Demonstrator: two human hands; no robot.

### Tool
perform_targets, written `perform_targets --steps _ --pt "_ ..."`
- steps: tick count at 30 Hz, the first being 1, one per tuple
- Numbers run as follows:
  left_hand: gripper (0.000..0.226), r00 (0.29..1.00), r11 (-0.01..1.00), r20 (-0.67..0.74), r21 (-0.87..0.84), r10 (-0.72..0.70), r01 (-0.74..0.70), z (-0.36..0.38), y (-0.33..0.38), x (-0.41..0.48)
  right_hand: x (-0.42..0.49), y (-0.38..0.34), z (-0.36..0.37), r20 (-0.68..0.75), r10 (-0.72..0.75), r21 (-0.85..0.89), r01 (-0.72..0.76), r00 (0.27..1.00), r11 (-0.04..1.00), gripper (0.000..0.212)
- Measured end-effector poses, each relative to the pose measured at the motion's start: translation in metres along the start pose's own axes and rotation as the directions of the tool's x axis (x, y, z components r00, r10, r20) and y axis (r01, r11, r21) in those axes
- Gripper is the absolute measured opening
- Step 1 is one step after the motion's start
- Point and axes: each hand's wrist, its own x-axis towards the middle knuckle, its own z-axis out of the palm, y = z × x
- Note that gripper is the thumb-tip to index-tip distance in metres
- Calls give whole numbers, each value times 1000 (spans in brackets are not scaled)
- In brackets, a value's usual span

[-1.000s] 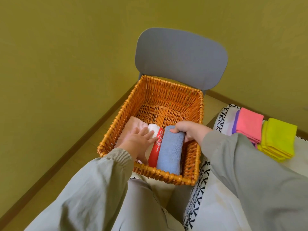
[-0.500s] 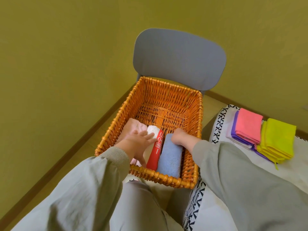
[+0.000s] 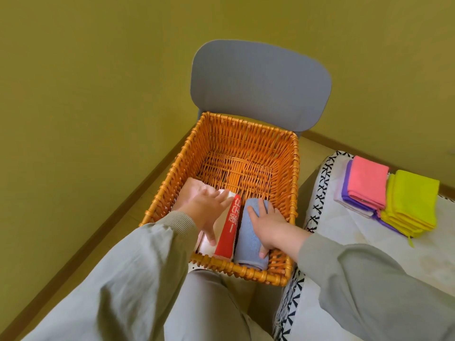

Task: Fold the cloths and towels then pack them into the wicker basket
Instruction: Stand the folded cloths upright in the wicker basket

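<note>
An orange wicker basket stands on a grey chair. Three rolled towels lie side by side along its near wall: a pale pink one, a red and white one and a blue one. My left hand rests flat with spread fingers on the pink and the red and white towels. My right hand presses down on the blue towel, fingers straight, thumb between towel and basket wall. Folded pink, purple and yellow cloths lie stacked at the right.
The grey chair back rises behind the basket, against an olive wall. The folded cloths sit on a white cover with a black patterned border. The far half of the basket floor is bare wicker. My grey-trousered legs are below.
My right hand gripped the far end of the blue towel, pushed it down into the basket, and now lies flat on it. My left hand stayed on the other towels.
</note>
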Motion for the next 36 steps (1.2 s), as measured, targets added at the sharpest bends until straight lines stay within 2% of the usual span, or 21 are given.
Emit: perform_targets --steps 6,10,12,14,16,18,20,23,25,27,30,31,33,36 --pt "139 1000 994 -9 111 -17 18 9 10 1 7 -5 4 -62 -31 -1 31 998 1000 134" --pt "133 1000 999 -15 27 -23 24 3 13 -5 2 4 -5 -76 -4 -73 -2 997 997 131" --pt "123 1000 999 -9 -49 -20 20 -1 15 -11 -7 13 -8 -138 -10 -175 -14 990 984 115" --pt "112 1000 992 -9 -127 -22 21 -5 17 -16 -17 19 -6 -250 -45 -224 -12 967 974 87" --pt "100 999 978 1 -207 -36 36 -11 21 -18 -29 25 -2 -410 -55 -98 16 910 995 60" --pt "88 998 961 -21 -274 -51 44 -20 26 -18 -38 36 4 -540 20 193 100 841 976 52" --pt "79 994 946 -82 -322 -73 43 -31 34 -15 -45 48 8 -597 113 425 194 794 884 49" --pt "61 976 893 -146 -444 -161 81 -49 53 -10 -53 64 14 -642 230 600 292 732 745 48" --pt "47 952 835 -203 -543 -228 84 -64 71 -5 -59 77 16 -631 301 689 338 714 642 45" --pt "32 916 766 -289 -642 -277 29 -79 89 -3 -63 89 21 -584 351 768 358 732 531 40" --pt "28 863 675 -386 -734 -326 -73 -95 113 2 -64 108 36 -512 411 844 352 755 405 38" --pt "29 840 674 -415 -734 -350 -82 -100 121 7 -64 117 43 -489 437 862 343 755 372 38" --pt "30 773 738 -514 -668 -371 -90 -104 128 18 -62 133 53 -462 479 882 329 746 338 38" --pt "32 721 801 -619 -579 -311 -153 -111 140 38 -57 161 69 -466 510 879 312 723 361 37"
